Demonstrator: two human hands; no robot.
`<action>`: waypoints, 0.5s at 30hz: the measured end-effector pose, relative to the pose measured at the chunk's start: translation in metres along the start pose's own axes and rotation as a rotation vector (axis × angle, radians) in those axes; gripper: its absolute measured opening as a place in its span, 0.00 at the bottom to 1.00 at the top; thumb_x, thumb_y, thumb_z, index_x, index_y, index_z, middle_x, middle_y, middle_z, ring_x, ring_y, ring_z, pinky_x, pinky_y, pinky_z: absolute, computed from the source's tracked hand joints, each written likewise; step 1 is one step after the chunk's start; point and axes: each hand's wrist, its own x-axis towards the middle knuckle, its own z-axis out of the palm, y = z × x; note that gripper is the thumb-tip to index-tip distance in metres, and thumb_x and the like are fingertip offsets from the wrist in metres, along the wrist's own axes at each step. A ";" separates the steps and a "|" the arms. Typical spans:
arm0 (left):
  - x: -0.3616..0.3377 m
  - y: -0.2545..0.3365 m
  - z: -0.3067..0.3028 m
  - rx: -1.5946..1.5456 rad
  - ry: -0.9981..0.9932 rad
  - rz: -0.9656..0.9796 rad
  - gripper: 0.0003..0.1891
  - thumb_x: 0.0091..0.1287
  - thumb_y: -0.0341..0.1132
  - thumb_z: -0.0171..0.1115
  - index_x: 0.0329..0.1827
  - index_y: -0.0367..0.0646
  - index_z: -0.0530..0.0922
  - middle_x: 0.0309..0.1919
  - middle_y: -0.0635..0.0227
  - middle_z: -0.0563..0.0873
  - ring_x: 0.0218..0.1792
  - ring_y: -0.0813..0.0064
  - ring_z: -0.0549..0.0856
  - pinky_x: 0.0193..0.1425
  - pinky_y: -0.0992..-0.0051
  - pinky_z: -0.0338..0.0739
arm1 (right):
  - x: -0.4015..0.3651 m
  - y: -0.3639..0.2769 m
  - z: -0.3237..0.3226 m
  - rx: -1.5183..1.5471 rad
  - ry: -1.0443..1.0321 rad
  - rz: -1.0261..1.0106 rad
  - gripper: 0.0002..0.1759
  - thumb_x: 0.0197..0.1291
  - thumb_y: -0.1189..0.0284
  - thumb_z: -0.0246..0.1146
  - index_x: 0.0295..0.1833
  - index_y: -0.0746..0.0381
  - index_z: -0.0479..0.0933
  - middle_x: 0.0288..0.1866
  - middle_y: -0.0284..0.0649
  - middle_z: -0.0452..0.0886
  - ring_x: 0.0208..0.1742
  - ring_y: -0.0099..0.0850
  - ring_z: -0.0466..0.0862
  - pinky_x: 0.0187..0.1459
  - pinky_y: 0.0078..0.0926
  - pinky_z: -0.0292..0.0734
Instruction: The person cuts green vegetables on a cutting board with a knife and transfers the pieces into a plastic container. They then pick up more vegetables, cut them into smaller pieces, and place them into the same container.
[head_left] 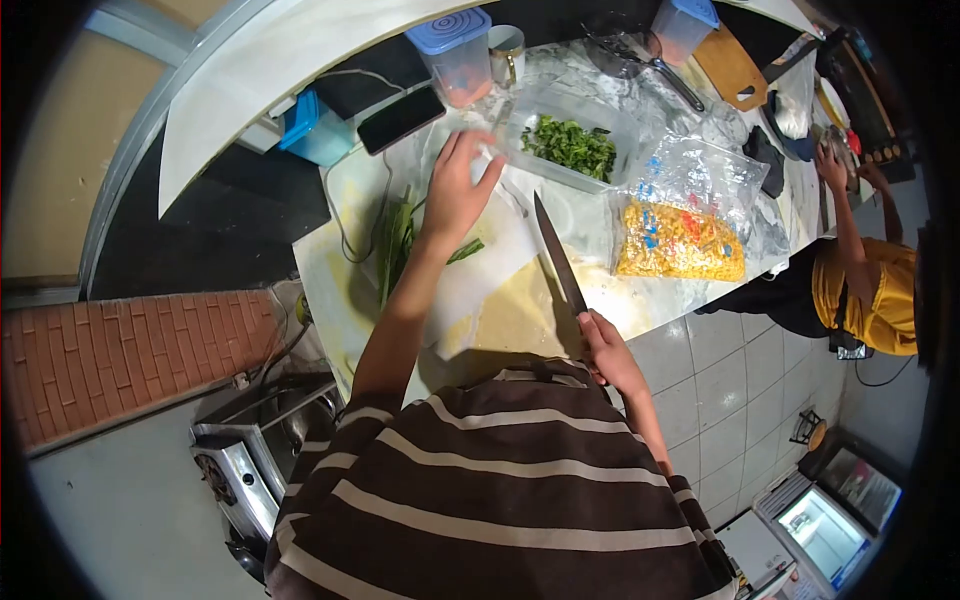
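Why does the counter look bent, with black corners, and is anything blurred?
Head view: a fisheye lens bows the counter and blackens the corners. In the same view, light glares off the counter's near edge. The left hand looks slightly soft, and the knife in the right hand looks sharper.
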 end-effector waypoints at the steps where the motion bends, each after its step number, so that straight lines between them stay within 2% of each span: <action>1: -0.021 -0.012 -0.004 0.050 -0.041 -0.050 0.17 0.63 0.30 0.68 0.53 0.43 0.76 0.48 0.60 0.82 0.45 0.60 0.83 0.50 0.64 0.77 | 0.004 0.002 0.003 -0.028 0.015 -0.051 0.21 0.77 0.52 0.48 0.44 0.61 0.70 0.16 0.28 0.63 0.11 0.19 0.61 0.12 0.22 0.57; 2: -0.042 -0.024 -0.007 0.100 -0.081 -0.101 0.17 0.62 0.31 0.69 0.54 0.43 0.76 0.49 0.62 0.82 0.44 0.63 0.83 0.50 0.66 0.78 | 0.009 0.004 0.006 -0.031 0.008 -0.045 0.21 0.77 0.52 0.48 0.44 0.61 0.70 0.16 0.28 0.63 0.11 0.19 0.61 0.12 0.22 0.57; 6: -0.106 -0.036 -0.025 0.080 -0.157 -0.133 0.17 0.61 0.29 0.69 0.53 0.43 0.78 0.47 0.63 0.82 0.46 0.61 0.82 0.52 0.64 0.77 | 0.020 0.001 0.018 -0.154 -0.024 -0.059 0.22 0.77 0.54 0.49 0.50 0.64 0.72 0.18 0.31 0.68 0.14 0.21 0.65 0.17 0.25 0.61; 8: -0.124 -0.043 -0.029 0.305 -0.294 -0.038 0.17 0.59 0.26 0.68 0.52 0.43 0.79 0.46 0.61 0.81 0.48 0.58 0.81 0.55 0.62 0.76 | 0.023 0.001 0.022 -0.184 -0.021 -0.061 0.22 0.77 0.55 0.49 0.52 0.65 0.72 0.19 0.32 0.70 0.16 0.23 0.67 0.20 0.26 0.63; 10: -0.126 -0.039 -0.024 0.327 -0.263 -0.063 0.14 0.60 0.26 0.66 0.49 0.43 0.80 0.44 0.60 0.81 0.50 0.56 0.80 0.57 0.62 0.75 | 0.031 0.010 0.024 -0.257 -0.028 -0.139 0.22 0.77 0.56 0.50 0.52 0.67 0.72 0.20 0.36 0.73 0.21 0.26 0.71 0.25 0.29 0.67; 12: -0.124 -0.042 -0.015 0.430 -0.188 0.010 0.11 0.62 0.25 0.64 0.47 0.42 0.80 0.43 0.60 0.82 0.49 0.55 0.81 0.54 0.61 0.76 | 0.036 0.017 0.029 -0.294 -0.006 -0.161 0.22 0.77 0.57 0.50 0.52 0.68 0.72 0.21 0.38 0.74 0.22 0.27 0.72 0.27 0.31 0.68; 15: -0.115 -0.037 0.002 0.296 -0.122 -0.083 0.09 0.64 0.25 0.62 0.47 0.41 0.79 0.42 0.60 0.82 0.46 0.54 0.82 0.51 0.59 0.78 | 0.037 0.019 0.032 -0.340 0.014 -0.176 0.21 0.77 0.58 0.50 0.52 0.68 0.72 0.21 0.44 0.76 0.22 0.32 0.74 0.29 0.34 0.69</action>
